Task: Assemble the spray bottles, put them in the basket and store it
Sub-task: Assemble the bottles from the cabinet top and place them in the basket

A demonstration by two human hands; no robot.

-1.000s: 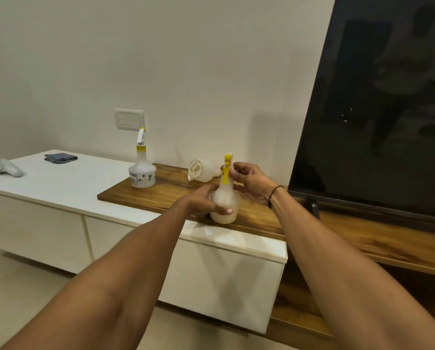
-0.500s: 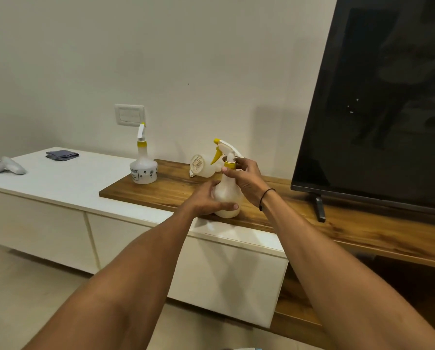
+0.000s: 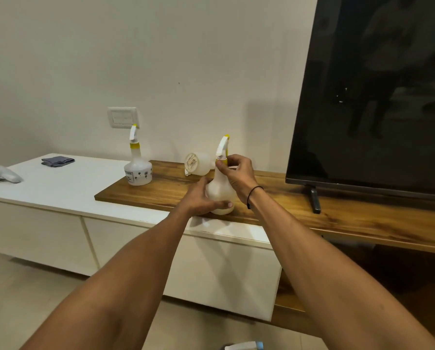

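Resting on the wooden shelf (image 3: 165,192) — spray bottle (image 3: 220,192), left grip (image 3: 198,200) cupping base, right grip (image 3: 239,173) pinching collar.

Bottle (image 3: 138,173) label print, not legible

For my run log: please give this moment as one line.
left hand: holds bottle base | right hand: pinches yellow collar | bottle: upright on shelf

Spray head (image 3: 222,145) got rotated on the bottle (image 3: 220,190), nozzle swung from pointing left to facing away; right hand (image 3: 236,173) regripped the collar.
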